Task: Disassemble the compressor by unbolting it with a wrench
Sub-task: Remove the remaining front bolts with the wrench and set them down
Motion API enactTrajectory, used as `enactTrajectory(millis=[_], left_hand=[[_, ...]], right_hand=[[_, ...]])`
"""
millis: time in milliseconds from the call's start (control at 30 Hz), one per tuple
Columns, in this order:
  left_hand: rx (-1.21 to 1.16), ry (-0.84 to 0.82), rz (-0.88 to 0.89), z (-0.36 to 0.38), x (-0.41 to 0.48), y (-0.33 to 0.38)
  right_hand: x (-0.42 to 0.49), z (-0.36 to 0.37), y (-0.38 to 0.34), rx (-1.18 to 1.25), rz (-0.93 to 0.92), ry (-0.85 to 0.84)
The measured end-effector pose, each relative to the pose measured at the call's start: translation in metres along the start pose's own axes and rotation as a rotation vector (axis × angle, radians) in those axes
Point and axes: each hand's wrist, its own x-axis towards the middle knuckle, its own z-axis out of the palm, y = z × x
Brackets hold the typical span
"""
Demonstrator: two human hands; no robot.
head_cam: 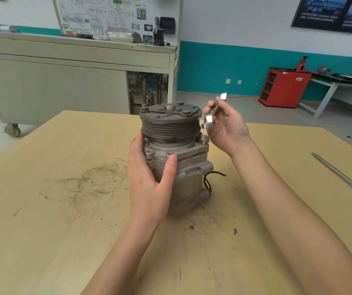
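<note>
A grey metal compressor [189,167] stands upright on the wooden table [64,209], its grooved pulley [169,126] and centre bolt [170,107] on top. My left hand [149,179] wraps round the left side of its body, thumb on the front flange. My right hand [227,126] is raised just right of the pulley and pinches a small shiny wrench [212,112], which is blurred and clear of the compressor. Black wires [210,179] stick out at the lower right of the housing.
A long screwdriver [341,177] with an orange handle lies on the table at the right edge. Dark smudges mark the tabletop left of the compressor. Behind stand a grey wheeled cabinet [64,81], a red tool cart [281,88] and a side bench [341,84].
</note>
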Motion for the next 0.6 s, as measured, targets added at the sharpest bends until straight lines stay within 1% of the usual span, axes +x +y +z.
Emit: enactTrajectory(millis=[33,67,100,167,233,333,400,500,600], left_hand=[[0.002,-0.001,-0.001,0.000,0.000,0.000],[0.004,-0.004,-0.003,0.000,0.000,0.000],[0.004,-0.005,-0.002,0.000,0.000,0.000],[0.000,-0.007,0.001,0.000,0.000,-0.001],[-0.005,-0.011,-0.005,0.001,0.000,-0.001],[0.000,-0.012,-0.008,0.000,-0.001,0.000],[0.003,-0.010,-0.005,0.000,-0.001,0.000],[0.007,-0.003,0.000,0.000,-0.001,-0.001],[0.002,-0.006,0.004,-0.001,-0.001,-0.001]], right_hand=[[-0.005,0.004,-0.005,0.051,-0.059,0.030],[-0.010,0.008,-0.011,0.033,-0.137,0.072],[-0.016,0.012,-0.017,-0.058,-0.223,0.114],[-0.030,0.019,-0.029,-0.406,-0.380,0.173],[-0.046,0.023,-0.036,-0.841,-0.465,0.184],[-0.069,0.029,-0.026,-1.328,-0.461,0.121],[-0.080,0.029,-0.013,-1.544,-0.407,0.105],[-0.087,0.030,0.001,-1.736,-0.394,0.172],[-0.086,0.035,0.001,-1.762,-0.415,0.211]])
